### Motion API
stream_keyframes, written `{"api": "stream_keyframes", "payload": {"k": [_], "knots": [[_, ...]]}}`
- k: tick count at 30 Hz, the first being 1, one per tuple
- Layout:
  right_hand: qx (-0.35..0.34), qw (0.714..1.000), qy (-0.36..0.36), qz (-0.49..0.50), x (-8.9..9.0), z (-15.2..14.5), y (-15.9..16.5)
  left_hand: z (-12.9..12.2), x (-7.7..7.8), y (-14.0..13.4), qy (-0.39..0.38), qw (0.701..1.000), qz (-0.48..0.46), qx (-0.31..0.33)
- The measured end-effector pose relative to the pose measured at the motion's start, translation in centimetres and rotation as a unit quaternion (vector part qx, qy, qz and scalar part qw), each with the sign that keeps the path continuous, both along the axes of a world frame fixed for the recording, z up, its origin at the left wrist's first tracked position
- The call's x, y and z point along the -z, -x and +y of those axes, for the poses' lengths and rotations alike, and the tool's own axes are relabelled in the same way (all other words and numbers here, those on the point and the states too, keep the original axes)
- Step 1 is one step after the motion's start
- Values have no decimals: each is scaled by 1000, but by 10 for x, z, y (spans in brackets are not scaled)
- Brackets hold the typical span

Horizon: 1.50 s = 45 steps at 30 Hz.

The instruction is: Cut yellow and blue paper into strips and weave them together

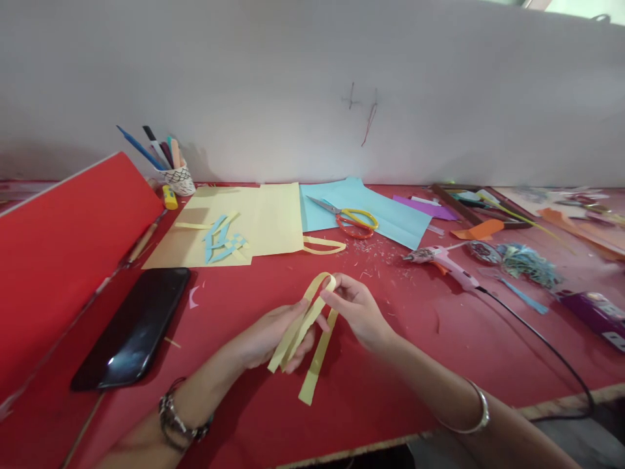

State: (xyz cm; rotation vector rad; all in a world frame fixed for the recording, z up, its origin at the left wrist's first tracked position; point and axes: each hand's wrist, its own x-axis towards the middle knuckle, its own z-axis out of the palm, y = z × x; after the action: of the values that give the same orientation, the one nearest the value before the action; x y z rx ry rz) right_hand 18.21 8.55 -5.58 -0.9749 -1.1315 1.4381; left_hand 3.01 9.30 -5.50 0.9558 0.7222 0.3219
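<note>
The yellow strips were matt paper, the phone smooth and glossy (it caught the light), the scissor blades metal.

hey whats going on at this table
A person is handling yellow paper strips: the left hand holds their lengths while the right hand pinches near the looped top. Farther back, scissors lie partly on blue paper. A pink glue gun rests on the red table toward the right.

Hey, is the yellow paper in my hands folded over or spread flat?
Folded over, in a rounded loop: the yellow paper curves round at the top, by the right hand, with loose ends below.
</note>
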Motion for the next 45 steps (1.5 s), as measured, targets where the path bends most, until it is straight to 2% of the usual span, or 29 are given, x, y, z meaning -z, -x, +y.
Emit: {"api": "stream_keyframes", "payload": {"k": [3, 7, 11, 14, 17, 21, 27, 30, 32, 35, 37, 39, 41, 45], "knots": [[55, 998, 23, 11, 2, 2, -3, 1, -3, 0, -4, 1000, 13, 0], [79, 996, 38, 26, 3, 6, -6, 2, -2, 0, -20, 999, 40, 9], [75, 995, 53, 34, 2, 7, -8, 2, -1, 1, -17, 998, 42, 33], [72, 995, 68, 23, -1, 6, -9, 2, -2, 2, -5, 999, 20, 27], [86, 995, 58, -10, -2, 4, -8, 2, -3, 2, -2, 1000, 11, 22], [67, 996, 54, -16, 1, 2, -6, 1, -2, 2, -1, 1000, 1, 26], [74, 996, 45, 1, 2, 4, -6, 1, -1, 2, -20, 998, 38, 43], [34, 999, 16, -3, 1, 5, -11, 3, -1, 4, -13, 996, 46, 73], [-21, 998, -29, -50, -2, 5, -16, 4, -2, 5, -1, 994, 46, 96], [-125, 971, -125, -159, -9, 5, -25, 6, -3, 7, 10, 991, 53, 121], [-183, 948, -162, -205, -13, 5, -30, 6, -4, 7, 13, 990, 67, 125], [-214, 938, -159, -221, -15, 6, -33, 6, -4, 8, 8, 991, 76, 107], [-207, 939, -143, -235, -16, 8, -35, 7, -3, 9, -7, 995, 73, 67], [-115, 946, -127, -275, -16, 11, -38, 11, -1, 13, -69, 996, 46, -34]]}}
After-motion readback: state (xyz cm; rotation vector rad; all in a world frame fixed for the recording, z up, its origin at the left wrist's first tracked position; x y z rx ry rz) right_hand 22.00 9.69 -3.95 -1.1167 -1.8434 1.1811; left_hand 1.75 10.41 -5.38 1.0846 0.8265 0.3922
